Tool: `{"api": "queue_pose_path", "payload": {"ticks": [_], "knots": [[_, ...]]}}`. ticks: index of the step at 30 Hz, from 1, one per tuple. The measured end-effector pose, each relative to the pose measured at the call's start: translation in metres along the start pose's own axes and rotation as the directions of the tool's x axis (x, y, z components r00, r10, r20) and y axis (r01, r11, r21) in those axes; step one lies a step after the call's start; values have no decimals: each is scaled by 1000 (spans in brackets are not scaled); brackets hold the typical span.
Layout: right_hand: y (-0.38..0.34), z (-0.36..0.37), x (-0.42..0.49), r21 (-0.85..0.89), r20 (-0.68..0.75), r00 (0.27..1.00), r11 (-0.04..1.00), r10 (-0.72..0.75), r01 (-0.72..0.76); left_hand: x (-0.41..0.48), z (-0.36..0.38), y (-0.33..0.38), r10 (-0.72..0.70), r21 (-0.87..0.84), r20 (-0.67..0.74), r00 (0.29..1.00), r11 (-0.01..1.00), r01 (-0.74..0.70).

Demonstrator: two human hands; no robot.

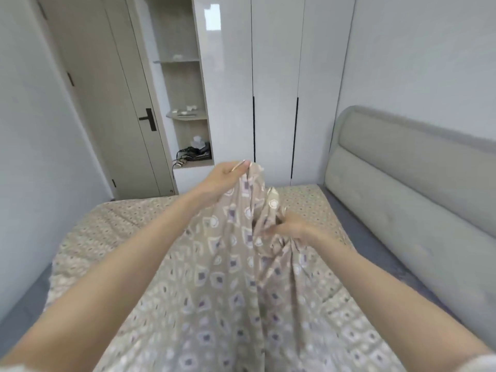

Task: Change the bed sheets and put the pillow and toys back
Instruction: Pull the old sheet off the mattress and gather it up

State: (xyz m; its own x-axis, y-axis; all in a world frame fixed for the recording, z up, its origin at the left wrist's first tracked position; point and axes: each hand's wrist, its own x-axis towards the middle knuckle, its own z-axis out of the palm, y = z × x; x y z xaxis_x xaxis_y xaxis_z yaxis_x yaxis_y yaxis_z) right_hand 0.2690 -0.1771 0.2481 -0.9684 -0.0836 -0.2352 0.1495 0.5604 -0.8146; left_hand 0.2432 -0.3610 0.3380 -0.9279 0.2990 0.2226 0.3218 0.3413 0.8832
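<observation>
Sheet (236, 264) is bunched and lifted over the bed (120, 224): left hand (225, 174) pinches its top edge high, right hand (292, 226) grips a fold lower down. Headboard (402, 183) at right; wardrobe (273, 89) and door (107, 103) beyond, cluttered shelf (193, 154) between them.

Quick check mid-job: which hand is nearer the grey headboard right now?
Right. The right hand grips the bunched sheet on the side of the headboard; the left hand pinches the sheet's raised edge farther away, toward the door.
</observation>
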Motion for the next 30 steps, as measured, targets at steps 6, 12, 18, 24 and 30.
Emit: {"api": "queue_pose_path", "payload": {"ticks": [6, 12, 18, 24, 30], "knots": [[2, -10, -2, 266, -437, 896, 963, 85, 38, -3, -24, -23, 39, 316, -94, 995, 949, -7], [-25, -60, -38, 777, -377, 922, 574, 93, 259, -23, -9, -63, -203, 571, -65, 977, 796, 203], [-37, -82, -87, 919, -218, 976, 342, 29, 195, -39, 45, -50, -227, 535, 299, 927, 844, 34], [-32, -70, -138, 937, -239, 970, 250, -51, 244, -71, 80, -27, -176, 362, 545, 819, 931, -41], [-18, -39, -213, 932, -254, 964, 246, -84, 267, -120, 100, -12, -140, 340, 509, 849, 939, -49]]}}
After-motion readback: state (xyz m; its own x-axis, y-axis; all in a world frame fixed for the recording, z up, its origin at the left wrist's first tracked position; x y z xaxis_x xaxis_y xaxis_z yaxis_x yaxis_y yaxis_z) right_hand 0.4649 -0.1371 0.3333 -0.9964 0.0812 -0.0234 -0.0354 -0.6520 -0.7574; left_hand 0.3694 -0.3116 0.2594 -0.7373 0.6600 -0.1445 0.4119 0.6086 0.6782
